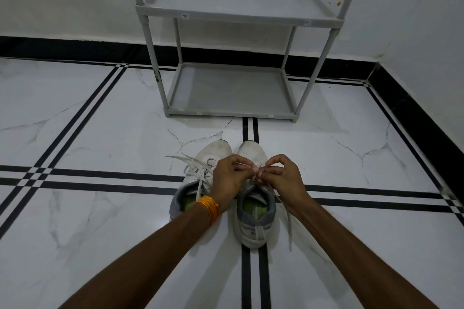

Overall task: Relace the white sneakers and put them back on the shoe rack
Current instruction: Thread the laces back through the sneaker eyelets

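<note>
Two white sneakers stand side by side on the floor, toes pointing away from me. The left sneaker (216,152) has loose laces splayed out to its left. Over the right sneaker (253,218), my left hand (229,178) and my right hand (282,175) meet, each pinching a strand of its white lace (244,165) above the tongue. One lace end (289,223) trails down the right side of that shoe. The grey two-tier shoe rack (233,114) stands beyond the sneakers, both shelves bare.
The floor is white marble tile with black double stripes. A white wall with a black skirting (75,47) runs behind the rack and along the right side. Orange butterfly decals mark the wall. An orange thread band circles my left wrist (209,207).
</note>
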Available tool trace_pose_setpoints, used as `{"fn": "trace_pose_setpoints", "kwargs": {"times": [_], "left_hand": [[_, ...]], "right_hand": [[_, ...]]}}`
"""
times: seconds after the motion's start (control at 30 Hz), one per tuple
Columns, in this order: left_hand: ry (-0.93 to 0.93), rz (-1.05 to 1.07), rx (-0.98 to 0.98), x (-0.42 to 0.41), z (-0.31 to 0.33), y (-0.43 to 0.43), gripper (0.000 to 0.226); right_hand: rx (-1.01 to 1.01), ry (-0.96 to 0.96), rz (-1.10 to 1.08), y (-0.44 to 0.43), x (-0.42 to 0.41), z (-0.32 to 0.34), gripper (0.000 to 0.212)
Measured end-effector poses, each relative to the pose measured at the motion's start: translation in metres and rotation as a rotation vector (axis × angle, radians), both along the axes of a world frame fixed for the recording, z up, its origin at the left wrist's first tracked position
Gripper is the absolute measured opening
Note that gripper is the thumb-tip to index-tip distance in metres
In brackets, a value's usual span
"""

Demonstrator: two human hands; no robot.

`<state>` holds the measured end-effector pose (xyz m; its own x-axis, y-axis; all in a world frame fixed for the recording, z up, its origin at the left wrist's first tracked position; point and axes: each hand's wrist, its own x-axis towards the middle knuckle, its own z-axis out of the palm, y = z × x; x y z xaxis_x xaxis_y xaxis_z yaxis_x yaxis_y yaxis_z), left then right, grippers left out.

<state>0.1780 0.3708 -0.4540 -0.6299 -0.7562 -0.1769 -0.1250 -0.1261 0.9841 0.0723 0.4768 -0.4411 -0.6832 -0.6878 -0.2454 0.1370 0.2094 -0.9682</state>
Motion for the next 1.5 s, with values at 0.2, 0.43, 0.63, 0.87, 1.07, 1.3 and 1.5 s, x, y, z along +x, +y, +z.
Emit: {"fn": "trace_pose_setpoints", "kwargs": {"times": [0.2,0.43,0.63,0.87,1.07,1.3,1.5], "left_hand": [[-0.061,-0.219,0.31,-0.007,0.004,-0.011,0.025],[-0.08,-0.109,-0.189,-0.005,-0.002,-0.008,0.013],[-0.043,-0.265,-0.441,0.009,0.0,-0.011,0.019],[-0.326,-0.376,-1.057,0.004,0.0,-0.014,0.02],[-0.371,-0.408,-0.555,0.0,0.013,-0.016,0.023],[-0.324,-0.34,0.152,0.003,0.018,-0.015,0.021],[-0.31,-0.303,0.119,0.0,0.015,-0.015,0.026]], "right_hand": [[-0.034,0.05,0.045,0.003,0.005,0.0,0.024],[-0.001,0.211,-0.003,0.004,0.007,-0.008,0.014],[0.008,0.212,-0.063,0.003,0.008,-0.012,0.008],[0.035,0.223,0.046,0.007,0.007,-0.009,0.014],[0.053,0.407,0.058,0.006,0.005,-0.012,0.015],[0.075,0.54,0.163,0.012,0.0,-0.011,0.022],[0.176,1.091,0.213,0.007,-0.001,-0.007,0.023]]}}
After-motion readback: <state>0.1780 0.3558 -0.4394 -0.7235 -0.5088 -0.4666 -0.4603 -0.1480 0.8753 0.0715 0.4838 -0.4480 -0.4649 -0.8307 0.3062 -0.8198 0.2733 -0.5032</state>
